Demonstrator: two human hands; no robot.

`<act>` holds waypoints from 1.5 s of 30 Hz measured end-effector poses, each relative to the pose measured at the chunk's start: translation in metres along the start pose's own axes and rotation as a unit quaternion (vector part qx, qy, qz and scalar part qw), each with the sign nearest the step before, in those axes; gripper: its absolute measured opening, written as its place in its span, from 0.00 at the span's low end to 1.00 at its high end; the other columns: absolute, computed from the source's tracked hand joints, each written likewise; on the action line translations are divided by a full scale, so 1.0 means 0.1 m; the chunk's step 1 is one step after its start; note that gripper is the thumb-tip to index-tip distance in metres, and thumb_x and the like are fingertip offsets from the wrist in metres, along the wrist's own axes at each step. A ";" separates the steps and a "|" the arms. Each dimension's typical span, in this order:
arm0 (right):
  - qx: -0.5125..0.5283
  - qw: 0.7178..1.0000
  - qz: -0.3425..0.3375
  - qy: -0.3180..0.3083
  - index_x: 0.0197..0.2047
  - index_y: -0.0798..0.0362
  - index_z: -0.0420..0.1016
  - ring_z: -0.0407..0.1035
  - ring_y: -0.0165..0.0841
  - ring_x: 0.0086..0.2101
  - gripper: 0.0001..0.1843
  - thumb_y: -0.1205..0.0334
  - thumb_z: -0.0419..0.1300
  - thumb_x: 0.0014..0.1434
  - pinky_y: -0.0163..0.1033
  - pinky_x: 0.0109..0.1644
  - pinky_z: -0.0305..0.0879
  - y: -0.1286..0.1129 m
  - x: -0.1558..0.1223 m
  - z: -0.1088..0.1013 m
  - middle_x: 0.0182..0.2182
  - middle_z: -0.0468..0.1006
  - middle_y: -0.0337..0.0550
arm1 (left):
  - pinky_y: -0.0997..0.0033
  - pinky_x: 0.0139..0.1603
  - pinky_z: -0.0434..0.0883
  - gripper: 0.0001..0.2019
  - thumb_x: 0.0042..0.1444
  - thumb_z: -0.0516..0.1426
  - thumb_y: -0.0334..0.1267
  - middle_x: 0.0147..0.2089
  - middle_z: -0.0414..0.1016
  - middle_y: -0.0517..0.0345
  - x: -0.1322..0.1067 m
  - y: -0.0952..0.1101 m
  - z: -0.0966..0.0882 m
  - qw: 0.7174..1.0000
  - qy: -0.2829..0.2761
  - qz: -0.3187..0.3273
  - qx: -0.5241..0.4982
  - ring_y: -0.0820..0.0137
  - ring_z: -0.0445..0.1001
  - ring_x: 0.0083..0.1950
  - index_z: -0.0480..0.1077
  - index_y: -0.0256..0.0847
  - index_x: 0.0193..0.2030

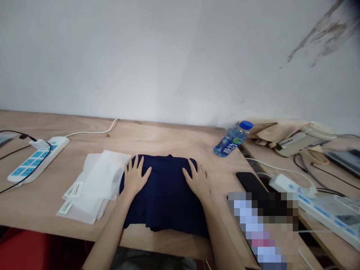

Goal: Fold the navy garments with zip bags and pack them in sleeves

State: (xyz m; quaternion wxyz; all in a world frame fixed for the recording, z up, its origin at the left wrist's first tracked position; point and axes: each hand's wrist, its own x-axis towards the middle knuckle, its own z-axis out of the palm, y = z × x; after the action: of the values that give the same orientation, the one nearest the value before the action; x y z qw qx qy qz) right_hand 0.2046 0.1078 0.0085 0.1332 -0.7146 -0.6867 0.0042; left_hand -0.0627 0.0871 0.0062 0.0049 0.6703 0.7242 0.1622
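A dark navy garment, folded to a rough rectangle, lies flat on the wooden table in front of me. Both palms face down on the cloth. My left hand rests on its upper left corner, fingers spread. On the upper right side lies my right hand, its fingers also apart and the outer ones partly over the cloth's edge. Just left of the garment, a stack of translucent plastic bags with small white labels sits close to my left hand.
A white power strip with plugged cables lies at the left. To the right stand a blue-capped bottle, a dark phone, a coffee cup and another power strip. A pixelated patch covers the lower right. Behind is a wall.
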 end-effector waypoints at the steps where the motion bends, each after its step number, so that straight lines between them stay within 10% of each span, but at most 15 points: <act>1: 0.001 1.000 0.002 -0.001 0.70 0.48 0.56 0.54 0.48 0.64 0.32 0.45 0.44 0.68 0.57 0.64 0.51 0.00 0.00 0.00 0.65 0.61 0.55 | 0.39 0.69 0.50 0.33 0.63 0.46 0.57 0.74 0.49 0.48 0.00 0.00 0.00 1.000 -0.001 -0.003 -0.006 0.44 0.46 0.74 0.55 0.43 0.70; 10: -0.007 1.000 -0.002 0.005 0.70 0.48 0.56 0.56 0.48 0.63 0.31 0.45 0.44 0.68 0.56 0.64 0.52 0.01 0.00 0.01 0.64 0.62 0.56 | 0.37 0.69 0.50 0.30 0.67 0.43 0.52 0.70 0.59 0.38 0.10 -0.37 -0.02 0.992 0.028 -0.092 -0.086 0.50 0.50 0.73 0.54 0.35 0.70; 14: -0.006 1.000 -0.009 0.010 0.69 0.48 0.56 0.56 0.48 0.63 0.31 0.45 0.43 0.68 0.56 0.63 0.53 0.01 0.00 0.01 0.64 0.63 0.56 | 0.38 0.71 0.45 0.27 0.67 0.46 0.47 0.67 0.64 0.42 0.09 -0.47 -0.02 0.993 0.064 -0.031 -0.095 0.53 0.54 0.72 0.55 0.37 0.68; 19: -0.010 1.000 -0.011 0.013 0.69 0.49 0.57 0.58 0.49 0.62 0.31 0.46 0.44 0.68 0.56 0.63 0.54 0.01 -0.01 -0.01 0.64 0.63 0.57 | 0.54 0.67 0.62 0.23 0.68 0.44 0.43 0.64 0.69 0.44 0.11 -0.46 0.01 0.979 0.069 0.057 -0.184 0.61 0.66 0.65 0.59 0.37 0.66; 38: 0.040 0.984 -0.032 0.172 0.64 0.60 0.63 0.66 0.50 0.54 0.27 0.55 0.41 0.69 0.53 0.55 0.62 0.04 0.04 -0.04 0.61 0.67 0.61 | 0.52 0.62 0.67 0.19 0.69 0.41 0.40 0.56 0.74 0.44 0.24 -0.41 -0.12 0.968 0.126 0.060 -0.207 0.61 0.72 0.60 0.66 0.36 0.58; 45: -0.055 0.990 -0.119 0.044 0.61 0.54 0.67 0.65 0.45 0.55 0.24 0.70 0.44 0.64 0.48 0.53 0.60 0.04 0.33 -0.38 0.62 0.67 0.53 | 0.56 0.57 0.69 0.15 0.66 0.50 0.38 0.50 0.79 0.45 0.44 -0.32 -0.25 0.986 0.070 0.070 -0.136 0.58 0.76 0.54 0.70 0.38 0.55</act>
State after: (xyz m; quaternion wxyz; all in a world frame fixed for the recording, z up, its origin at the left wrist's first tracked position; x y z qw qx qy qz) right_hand 0.2179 0.1332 0.0504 0.1235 -0.6332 -0.7599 -0.0804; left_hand -0.1033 0.1222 0.0314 0.0338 0.6996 0.6448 0.3062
